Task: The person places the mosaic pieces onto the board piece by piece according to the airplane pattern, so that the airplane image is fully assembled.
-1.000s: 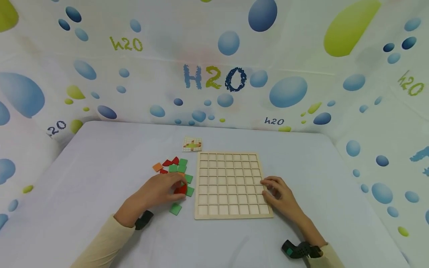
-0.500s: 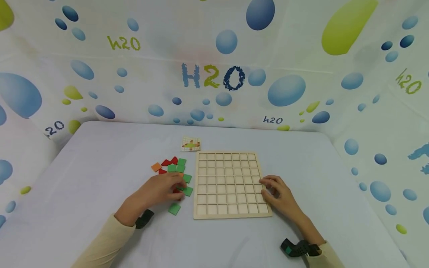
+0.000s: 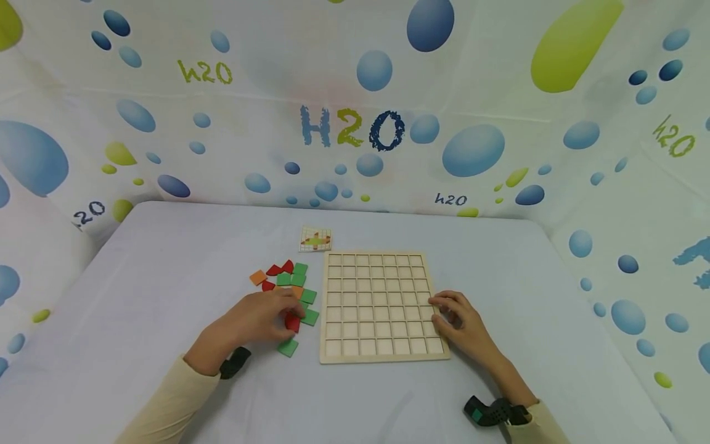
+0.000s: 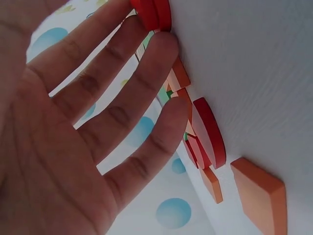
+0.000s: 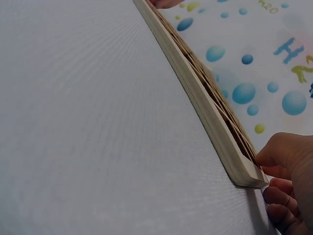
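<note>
My left hand (image 3: 257, 317) is over the small coloured pieces left of the board. Between its thumb and fingers it holds a red curved-edge piece (image 3: 292, 322); in the left wrist view, red pieces (image 4: 152, 13) sit at the fingertips, possibly two together. A green square tile (image 3: 288, 348) lies just below the thumb. Right of centre, the right hand (image 3: 468, 330) holds the right rim of a wooden grid board (image 3: 383, 360), its fingers bent at the edge. In the right wrist view a fingertip lies over the rim (image 5: 215, 117), with other fingers curled outside it.
Beyond the left hand are several green tiles (image 3: 298, 280), an orange tile (image 3: 257, 277) and red pieces (image 3: 273, 270). A small pattern card (image 3: 315, 238) lies behind the board's left corner. White cloth (image 3: 211, 246) covers the table, with a printed backdrop behind.
My left hand has shifted slightly left and nearer me, and the red piece has moved with it. The green tiles beside it show more. The right hand stays at the board's edge.
</note>
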Action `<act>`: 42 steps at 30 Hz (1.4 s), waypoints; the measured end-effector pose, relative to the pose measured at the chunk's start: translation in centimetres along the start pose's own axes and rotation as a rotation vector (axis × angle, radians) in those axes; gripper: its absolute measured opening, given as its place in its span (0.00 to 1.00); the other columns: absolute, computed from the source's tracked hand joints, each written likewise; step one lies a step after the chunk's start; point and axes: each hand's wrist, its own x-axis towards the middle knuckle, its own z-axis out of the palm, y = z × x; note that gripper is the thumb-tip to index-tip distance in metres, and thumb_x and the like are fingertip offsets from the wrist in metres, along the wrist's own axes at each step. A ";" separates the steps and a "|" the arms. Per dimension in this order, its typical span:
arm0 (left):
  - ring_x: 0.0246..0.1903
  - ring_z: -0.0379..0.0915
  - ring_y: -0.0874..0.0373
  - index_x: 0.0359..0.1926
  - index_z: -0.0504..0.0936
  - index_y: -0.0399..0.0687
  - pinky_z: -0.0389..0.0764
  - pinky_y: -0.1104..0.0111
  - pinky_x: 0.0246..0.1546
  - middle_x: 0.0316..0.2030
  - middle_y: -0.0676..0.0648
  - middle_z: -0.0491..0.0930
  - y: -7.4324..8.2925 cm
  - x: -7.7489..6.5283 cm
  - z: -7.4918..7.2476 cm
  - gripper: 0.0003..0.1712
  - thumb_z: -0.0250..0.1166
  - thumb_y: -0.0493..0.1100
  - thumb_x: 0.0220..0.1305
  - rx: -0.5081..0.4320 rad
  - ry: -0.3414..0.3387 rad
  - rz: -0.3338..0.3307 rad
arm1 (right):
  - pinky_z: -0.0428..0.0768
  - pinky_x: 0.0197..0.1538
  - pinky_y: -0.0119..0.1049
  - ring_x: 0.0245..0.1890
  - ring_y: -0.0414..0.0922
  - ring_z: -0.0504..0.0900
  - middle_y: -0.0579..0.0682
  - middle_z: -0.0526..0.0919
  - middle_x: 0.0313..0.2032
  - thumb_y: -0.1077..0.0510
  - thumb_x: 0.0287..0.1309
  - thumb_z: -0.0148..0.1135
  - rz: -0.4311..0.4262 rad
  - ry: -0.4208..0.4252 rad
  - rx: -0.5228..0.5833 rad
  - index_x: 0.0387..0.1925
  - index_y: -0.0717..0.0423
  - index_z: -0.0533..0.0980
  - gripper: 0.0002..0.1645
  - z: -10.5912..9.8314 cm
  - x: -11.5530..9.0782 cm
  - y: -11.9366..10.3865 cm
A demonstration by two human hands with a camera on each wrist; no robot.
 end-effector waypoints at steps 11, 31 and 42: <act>0.31 0.69 0.66 0.35 0.84 0.54 0.73 0.74 0.30 0.30 0.60 0.74 -0.4 0.4 0.1 0.09 0.74 0.44 0.53 0.013 0.070 0.073 | 0.70 0.36 0.29 0.38 0.40 0.70 0.60 0.73 0.52 0.73 0.55 0.63 0.016 0.005 0.009 0.52 0.66 0.77 0.20 0.0 0.0 -0.1; 0.26 0.69 0.66 0.34 0.85 0.52 0.71 0.76 0.26 0.25 0.60 0.74 0.8 2.0 -0.8 0.10 0.75 0.49 0.53 0.030 0.124 0.131 | 0.71 0.36 0.29 0.39 0.41 0.71 0.57 0.74 0.52 0.70 0.56 0.64 0.054 -0.003 -0.024 0.52 0.63 0.78 0.20 -0.1 0.4 -0.2; 0.26 0.69 0.67 0.32 0.84 0.56 0.71 0.75 0.28 0.25 0.60 0.74 1.7 3.3 -1.1 0.09 0.74 0.51 0.54 0.015 0.095 0.180 | 0.72 0.37 0.29 0.39 0.40 0.72 0.57 0.75 0.51 0.70 0.57 0.64 0.066 0.005 -0.012 0.52 0.62 0.78 0.20 0.0 0.5 -0.4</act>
